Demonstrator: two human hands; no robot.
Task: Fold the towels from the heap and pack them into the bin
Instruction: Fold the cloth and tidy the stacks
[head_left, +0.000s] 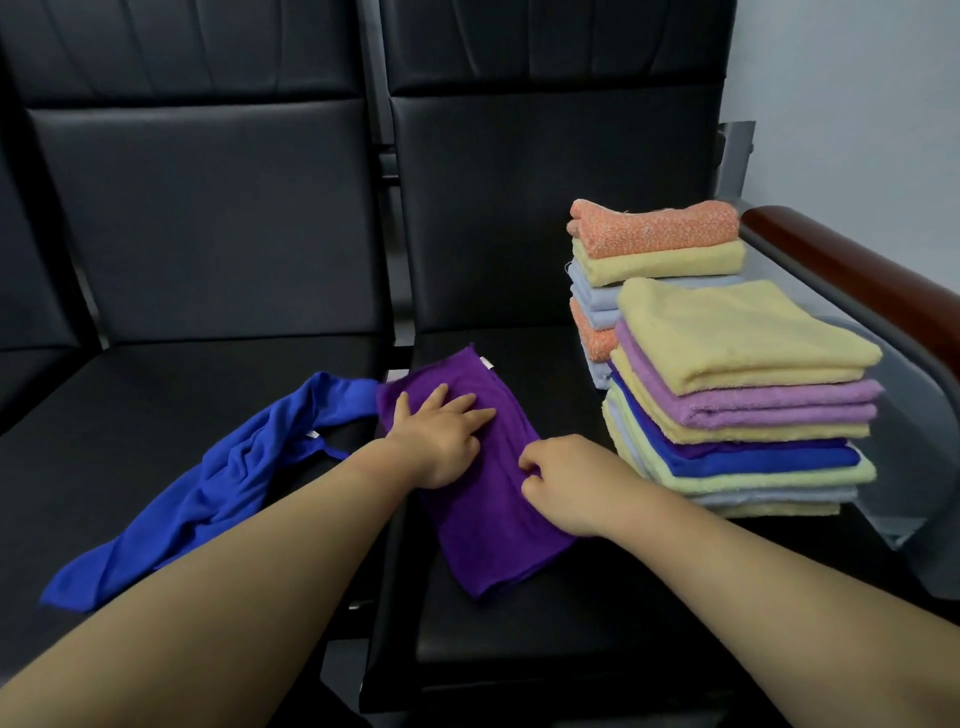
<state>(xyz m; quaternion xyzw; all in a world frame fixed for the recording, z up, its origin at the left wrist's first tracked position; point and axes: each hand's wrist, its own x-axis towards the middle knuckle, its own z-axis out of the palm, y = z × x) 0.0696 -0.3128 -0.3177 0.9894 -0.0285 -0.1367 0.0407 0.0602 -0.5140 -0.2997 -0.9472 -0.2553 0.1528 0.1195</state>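
A purple towel (488, 525) lies folded into a long strip on the black seat (545, 623). My left hand (441, 436) presses flat on its upper part with fingers spread. At the strip's right edge, near the middle, my right hand (566, 483) pinches the cloth with curled fingers. A crumpled blue towel (218, 483) lies unfolded on the seat to the left, partly under my left forearm. No bin can be made out.
Two stacks of folded towels stand at the right of the seat: a near one (748, 405) topped with yellow, a far one (654, 234) topped with orange. A wooden armrest (857, 280) runs along the right. Black chair backs rise behind.
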